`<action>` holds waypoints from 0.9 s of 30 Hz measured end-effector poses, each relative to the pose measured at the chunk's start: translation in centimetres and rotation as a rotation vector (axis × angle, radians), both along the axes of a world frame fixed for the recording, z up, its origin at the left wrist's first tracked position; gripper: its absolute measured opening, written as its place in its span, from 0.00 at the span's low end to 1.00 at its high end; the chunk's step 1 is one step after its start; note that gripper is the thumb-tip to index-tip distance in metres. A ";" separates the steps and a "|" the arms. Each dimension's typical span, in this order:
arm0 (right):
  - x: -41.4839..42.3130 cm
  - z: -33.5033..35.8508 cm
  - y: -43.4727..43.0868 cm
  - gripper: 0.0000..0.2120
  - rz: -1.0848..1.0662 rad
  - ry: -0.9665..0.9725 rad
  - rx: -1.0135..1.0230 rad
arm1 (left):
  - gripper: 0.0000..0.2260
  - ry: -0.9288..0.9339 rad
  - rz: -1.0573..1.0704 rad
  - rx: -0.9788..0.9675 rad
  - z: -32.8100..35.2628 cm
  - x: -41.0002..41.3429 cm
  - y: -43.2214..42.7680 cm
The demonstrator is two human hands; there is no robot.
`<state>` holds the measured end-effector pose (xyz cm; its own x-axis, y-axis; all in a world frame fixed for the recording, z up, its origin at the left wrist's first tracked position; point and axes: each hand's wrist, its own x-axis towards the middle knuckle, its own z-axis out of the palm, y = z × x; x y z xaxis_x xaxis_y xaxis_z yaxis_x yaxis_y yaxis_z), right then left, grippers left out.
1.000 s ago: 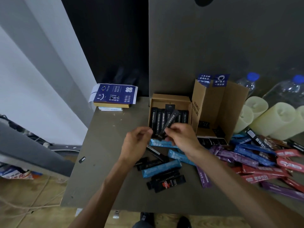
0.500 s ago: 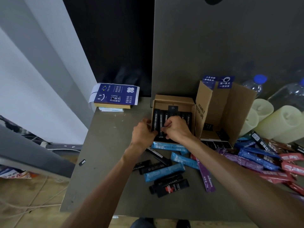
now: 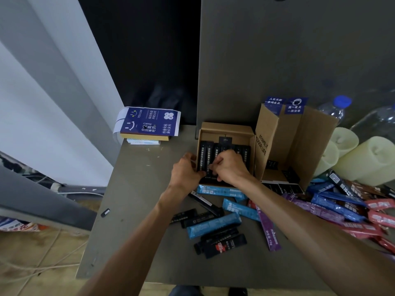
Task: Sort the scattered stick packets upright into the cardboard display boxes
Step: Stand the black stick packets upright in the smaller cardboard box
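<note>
Since a second earlier, both hands had moved from above the loose packets to the small open brown cardboard display box [image 3: 226, 129], and the black stick packet once held in the air was now down among the row of upright black stick packets [image 3: 208, 152] inside it. The left hand [image 3: 187, 170] gripped the box's left wall. The right hand [image 3: 230, 166] pinched at the packets; whether it held one I could not tell. The taller open cardboard box [image 3: 299, 135] beside it held a few dark packets.
</note>
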<state>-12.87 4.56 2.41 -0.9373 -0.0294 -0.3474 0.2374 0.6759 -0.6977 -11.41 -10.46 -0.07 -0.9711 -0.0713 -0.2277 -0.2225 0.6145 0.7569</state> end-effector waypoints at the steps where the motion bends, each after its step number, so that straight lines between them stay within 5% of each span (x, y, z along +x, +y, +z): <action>1: 0.0 0.0 0.0 0.03 0.001 0.001 0.002 | 0.19 0.000 0.000 0.002 0.0 0.0 0.0; 13: 1.5 0.1 0.6 0.04 -0.011 0.025 -0.024 | 0.15 -0.008 -0.024 -0.006 0.7 1.2 -0.9; 21: 6.9 1.5 1.8 0.05 0.061 0.196 -0.084 | 0.04 -0.113 -0.142 -0.253 0.5 7.7 -7.6; 27: 10.5 0.0 2.2 0.06 0.161 0.128 -0.067 | 0.10 -0.118 -0.165 -0.336 -1.5 11.9 -8.8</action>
<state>-2.36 6.76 2.38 -0.9550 -0.2011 -0.2181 0.0369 0.6489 -0.7600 0.45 -19.27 -1.54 -0.9442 -0.0057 -0.3294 -0.1734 0.8587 0.4822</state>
